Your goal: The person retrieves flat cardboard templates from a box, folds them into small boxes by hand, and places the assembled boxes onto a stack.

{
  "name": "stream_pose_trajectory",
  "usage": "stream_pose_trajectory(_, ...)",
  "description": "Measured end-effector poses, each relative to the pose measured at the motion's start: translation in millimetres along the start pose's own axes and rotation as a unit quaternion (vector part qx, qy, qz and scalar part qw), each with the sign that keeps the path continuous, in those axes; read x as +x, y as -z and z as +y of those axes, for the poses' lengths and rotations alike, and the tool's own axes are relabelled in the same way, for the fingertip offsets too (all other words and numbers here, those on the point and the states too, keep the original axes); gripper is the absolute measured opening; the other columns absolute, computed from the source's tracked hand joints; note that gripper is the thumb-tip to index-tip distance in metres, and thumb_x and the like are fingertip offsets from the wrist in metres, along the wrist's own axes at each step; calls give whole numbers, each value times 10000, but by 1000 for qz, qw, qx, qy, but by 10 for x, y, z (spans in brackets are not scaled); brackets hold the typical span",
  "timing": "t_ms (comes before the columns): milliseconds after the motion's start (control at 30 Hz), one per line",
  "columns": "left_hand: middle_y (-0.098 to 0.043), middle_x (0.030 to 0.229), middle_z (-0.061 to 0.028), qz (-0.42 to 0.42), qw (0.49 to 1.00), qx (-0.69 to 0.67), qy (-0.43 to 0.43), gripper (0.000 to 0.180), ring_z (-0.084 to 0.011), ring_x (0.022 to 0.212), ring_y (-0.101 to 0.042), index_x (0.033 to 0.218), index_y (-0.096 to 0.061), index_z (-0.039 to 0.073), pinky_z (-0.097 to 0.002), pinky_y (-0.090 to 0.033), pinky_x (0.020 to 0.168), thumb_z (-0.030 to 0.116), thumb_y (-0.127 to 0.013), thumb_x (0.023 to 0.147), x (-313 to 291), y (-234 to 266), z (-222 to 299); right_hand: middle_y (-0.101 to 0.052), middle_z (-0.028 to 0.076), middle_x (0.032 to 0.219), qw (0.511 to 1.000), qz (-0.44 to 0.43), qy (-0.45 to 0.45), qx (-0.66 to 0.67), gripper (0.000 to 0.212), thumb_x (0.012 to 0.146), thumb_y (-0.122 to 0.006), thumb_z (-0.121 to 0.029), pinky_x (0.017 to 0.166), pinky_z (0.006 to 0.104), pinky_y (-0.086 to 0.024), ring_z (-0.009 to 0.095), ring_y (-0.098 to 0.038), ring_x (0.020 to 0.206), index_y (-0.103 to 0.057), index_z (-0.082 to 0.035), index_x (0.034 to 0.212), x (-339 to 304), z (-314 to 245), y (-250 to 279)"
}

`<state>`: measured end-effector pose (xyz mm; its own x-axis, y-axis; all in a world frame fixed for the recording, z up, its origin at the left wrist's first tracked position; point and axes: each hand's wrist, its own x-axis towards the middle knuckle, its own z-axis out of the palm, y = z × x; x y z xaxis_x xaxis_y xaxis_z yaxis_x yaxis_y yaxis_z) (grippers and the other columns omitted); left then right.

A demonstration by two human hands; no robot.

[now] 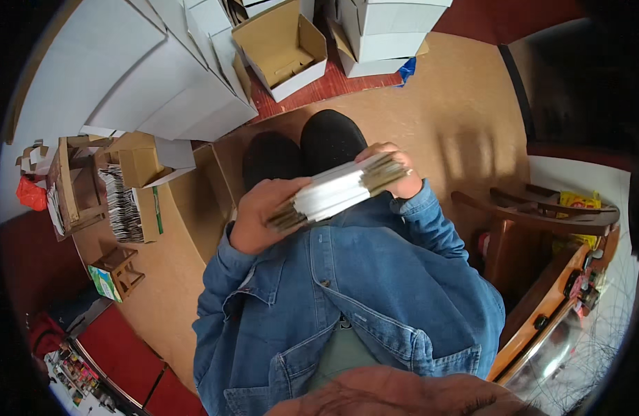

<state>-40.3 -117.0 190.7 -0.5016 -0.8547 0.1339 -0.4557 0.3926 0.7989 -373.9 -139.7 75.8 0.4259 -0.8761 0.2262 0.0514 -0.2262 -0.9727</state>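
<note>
Through the headset feed I look down on a tan floor (465, 76). Tall white boxes (188, 104) crowd the upper left, seemingly set close together to save room. The wearer's blue denim jacket (409, 277) fills the lower centre, above dark-trousered knees (333, 135). A wooden chair (500, 253) stands at the right.

Beyond the knees, an open box (299, 82) sits on a red table (357, 84), its mouth facing up and toward the wearer, which I judge makes its inside easy to reach. To the left, a row of thin flat pieces (120, 204) stands on edge, probably so that many fit side by side. Near it is a small stool (127, 270).

Over the lap, in front of the jacket, is a stack of white and brownish flat pieces (333, 194), slanted and slightly blurred. The left hand (258, 215) is curled around its near end, and the right hand (407, 183) grips the far end; I take this two-ended hold as keeping loose layers together. I cannot make out every fingertip.
</note>
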Motion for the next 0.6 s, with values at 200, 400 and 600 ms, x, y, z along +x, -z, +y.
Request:
stream_pose_trajectory(200, -695, 1178, -120, 32, 954, 223, -199, 469, -176, 804, -646, 1236, -658, 62, -272, -509, 663, 150, -754, 786, 22, -26, 366, -659, 203, 1198, 964, 220, 65, -138, 534, 865, -738, -229, 989, 456, -517, 369, -643, 1069, -551, -42, 1329, 278, -517, -274)
stream_pose_trajectory(400, -655, 1225, -116, 92, 890, 357, -270, 456, -130, 697, -523, 1284, -635, 84, -206, -433, 598, 103, -705, 833, 4, -223, 242, -659, 237, 1196, 728, 164, -225, 627, 611, 942, -610, -422, 827, 458, -609, 412, -681, 1004, -514, -12, 1384, -107, -365, -290)
stream_pose_trajectory(600, -638, 1248, -103, 95, 825, 468, -302, 445, -133, 679, -482, 1286, -636, 94, -205, -399, 568, 98, -701, 847, -70, -273, -116, -621, 274, 1245, 791, 102, -224, 560, 640, 947, -595, -319, 717, 392, -625, 354, -705, 956, -412, 37, 1446, -148, -83, -6)
